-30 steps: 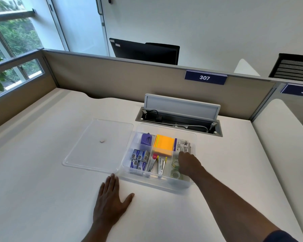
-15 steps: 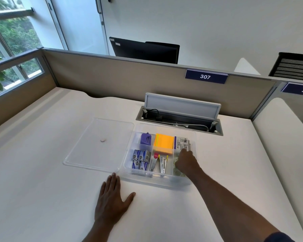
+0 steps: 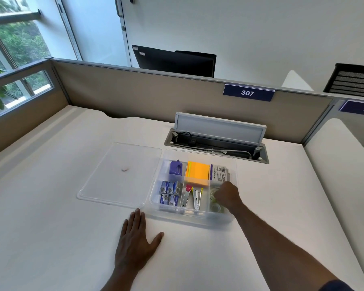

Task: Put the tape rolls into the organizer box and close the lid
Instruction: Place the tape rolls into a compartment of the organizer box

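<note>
A pale worktop (image 3: 51, 206) in an office cubicle, seen from above. At the left lies the clear lid (image 3: 120, 175), flat and off the box, its long edge just beside the box wall. In front of it the left hand (image 3: 135, 246) rests palm down on the worktop, fingers spread wide, holding nothing. To the right sits the clear organizer box (image 3: 229, 218), open, with divided compartments: a purple tool, small blue packets, an orange pad, metal clips. The right hand (image 3: 226, 196) reaches down into the rightmost near compartment, fingers curled over the tape rolls (image 3: 215, 206); whether it grips one or only presses on them cannot be told. The rolls look clear and glossy, lying low in that compartment, one partly hidden under the hand. To finish well, the rolls should probably be settled flat below the rim so nothing stands proud, then the hand drawn straight out before the lid is brought across from the left and seated evenly.
</note>
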Demonstrator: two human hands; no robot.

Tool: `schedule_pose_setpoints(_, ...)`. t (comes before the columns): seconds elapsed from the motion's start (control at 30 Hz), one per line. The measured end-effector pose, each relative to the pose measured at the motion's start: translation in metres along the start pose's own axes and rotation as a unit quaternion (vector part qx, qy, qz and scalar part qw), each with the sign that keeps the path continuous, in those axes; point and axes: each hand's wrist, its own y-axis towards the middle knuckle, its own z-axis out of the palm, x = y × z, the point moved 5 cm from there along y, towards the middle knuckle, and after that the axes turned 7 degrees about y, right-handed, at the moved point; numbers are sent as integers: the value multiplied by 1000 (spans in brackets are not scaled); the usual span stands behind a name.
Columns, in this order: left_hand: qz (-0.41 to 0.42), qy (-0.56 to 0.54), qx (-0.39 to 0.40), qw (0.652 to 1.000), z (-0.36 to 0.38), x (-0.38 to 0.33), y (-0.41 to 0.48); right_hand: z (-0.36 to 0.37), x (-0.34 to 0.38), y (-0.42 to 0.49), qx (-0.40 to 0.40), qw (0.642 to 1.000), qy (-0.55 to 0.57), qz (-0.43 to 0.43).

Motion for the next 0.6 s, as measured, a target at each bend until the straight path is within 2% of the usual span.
schedule_pose_setpoints(0.33, 2, 1, 2, 1000, 3, 1, 1, -6, -7, -3, -10, 1000, -8, 20)
schedule_pose_setpoints(0.6, 0, -5, 3, 1000, 4, 2, 1, -6, -4, -6, -73, 997, -1, 39)
